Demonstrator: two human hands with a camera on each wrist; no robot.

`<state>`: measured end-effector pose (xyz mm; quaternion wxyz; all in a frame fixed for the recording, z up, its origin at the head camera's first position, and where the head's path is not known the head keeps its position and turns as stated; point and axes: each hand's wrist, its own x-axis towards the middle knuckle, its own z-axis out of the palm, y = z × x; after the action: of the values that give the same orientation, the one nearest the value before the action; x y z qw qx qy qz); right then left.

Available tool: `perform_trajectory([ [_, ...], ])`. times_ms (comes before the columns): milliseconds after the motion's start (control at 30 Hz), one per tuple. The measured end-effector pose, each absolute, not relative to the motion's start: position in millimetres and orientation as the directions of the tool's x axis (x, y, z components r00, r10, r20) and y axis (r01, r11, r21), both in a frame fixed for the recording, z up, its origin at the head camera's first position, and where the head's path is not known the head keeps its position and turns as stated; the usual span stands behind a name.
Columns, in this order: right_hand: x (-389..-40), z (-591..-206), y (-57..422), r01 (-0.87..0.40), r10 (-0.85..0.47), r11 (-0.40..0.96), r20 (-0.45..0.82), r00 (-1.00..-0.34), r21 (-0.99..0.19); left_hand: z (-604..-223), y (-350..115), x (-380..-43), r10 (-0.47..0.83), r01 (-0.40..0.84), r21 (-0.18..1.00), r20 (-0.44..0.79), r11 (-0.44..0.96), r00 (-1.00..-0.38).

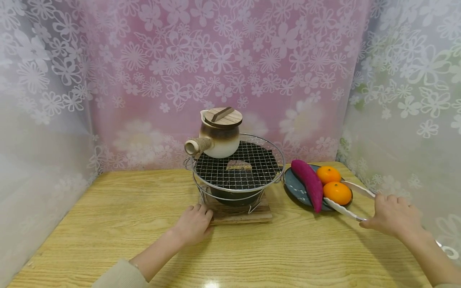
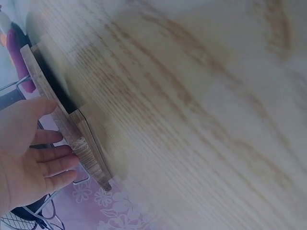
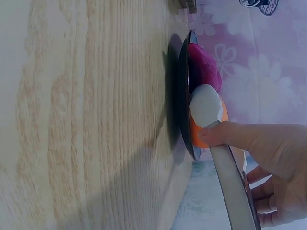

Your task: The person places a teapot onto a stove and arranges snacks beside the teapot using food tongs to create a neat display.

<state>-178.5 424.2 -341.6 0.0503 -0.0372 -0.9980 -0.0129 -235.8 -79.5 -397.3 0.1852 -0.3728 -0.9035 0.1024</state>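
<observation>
My right hand (image 1: 396,214) grips metal tongs (image 1: 347,211) with pale, scalloped ends. The tongs' arms are spread, one on each side of the front orange (image 1: 337,193), which lies on a dark blue plate (image 1: 296,191). Behind it is a second orange (image 1: 328,175), and a purple sweet potato (image 1: 307,183) lies along the plate's left part. My left hand (image 1: 193,224) rests at the front left corner of a wooden board (image 1: 243,217). In the left wrist view its fingers (image 2: 57,165) are extended against the board's edge.
On the board stands a dark round stove (image 1: 235,197) in a wire frame, topped by a round wire grill (image 1: 252,176). A brown and cream side-handled teapot (image 1: 223,142) with a wooden lid sits on the grill's back left. Floral curtains (image 1: 216,60) enclose the wooden table (image 1: 137,208) behind and on both sides.
</observation>
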Motion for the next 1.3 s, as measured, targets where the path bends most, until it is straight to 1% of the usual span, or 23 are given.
perform_trajectory([
  [267,-180,-345,426,0.062,0.059,0.998,0.105,-0.993,0.03,-397,-80,-236,0.714,0.638,-0.324,0.248,0.699,-0.655],
  [500,-179,-345,428,0.074,0.072,0.997,0.099,-0.992,0.02,-396,-79,-236,0.714,0.637,-0.327,0.247,0.698,-0.656],
  [733,-177,-346,432,0.068,0.067,0.998,0.121,-0.99,0.005,-395,-80,-234,0.708,0.631,-0.329,0.232,0.702,-0.667],
  [1033,-176,-347,435,0.066,0.063,0.998,0.152,-0.986,0.016,-396,-81,-234,0.711,0.639,-0.319,0.231,0.7,-0.664],
  [1300,-176,-335,432,0.085,0.088,0.996,0.124,-0.988,-0.031,-396,-81,-235,0.711,0.635,-0.328,0.233,0.7,-0.663],
])
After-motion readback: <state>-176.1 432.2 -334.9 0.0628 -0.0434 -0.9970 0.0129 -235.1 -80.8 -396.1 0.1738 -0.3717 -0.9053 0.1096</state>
